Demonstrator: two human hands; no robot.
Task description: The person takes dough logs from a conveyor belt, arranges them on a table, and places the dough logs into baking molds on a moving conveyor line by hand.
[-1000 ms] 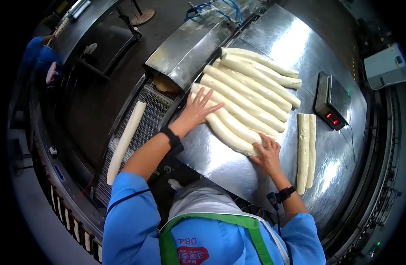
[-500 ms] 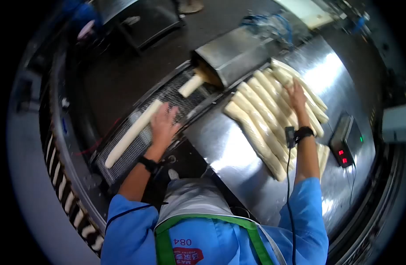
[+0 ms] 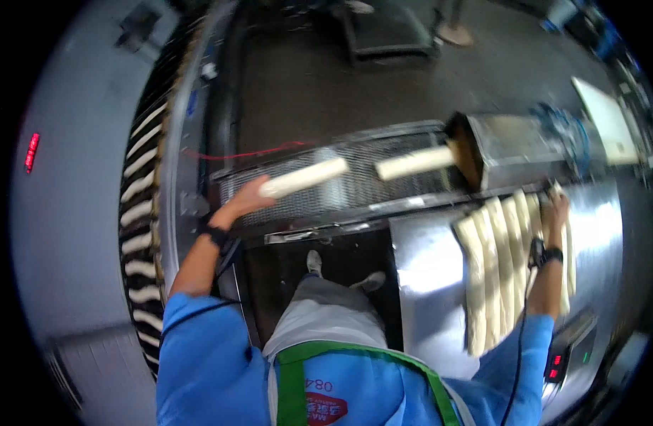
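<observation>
On the mesh conveyor (image 3: 362, 157), my left hand (image 3: 250, 197) is closed on the left end of a pale dough log (image 3: 305, 177). A second dough log (image 3: 415, 162) lies to its right, partly inside the metal housing's opening. Several dough logs (image 3: 493, 273) rest side by side on the steel table (image 3: 429, 284) at the right. My right hand (image 3: 556, 211) is at the far end of this row, over the logs; its fingers are blurred, and whether they grip a log is unclear.
The metal housing (image 3: 518, 145) stands over the conveyor's right end. A scale (image 3: 571, 348) with red digits sits on the table at the lower right. At the left runs a long rack (image 3: 145, 241) carrying several pale strips. A cart (image 3: 390, 32) is beyond the conveyor.
The view has swung left. My left hand has moved from over the conveyor's middle to the log's left end and closed on it. The second log reaches farther out of the housing.
</observation>
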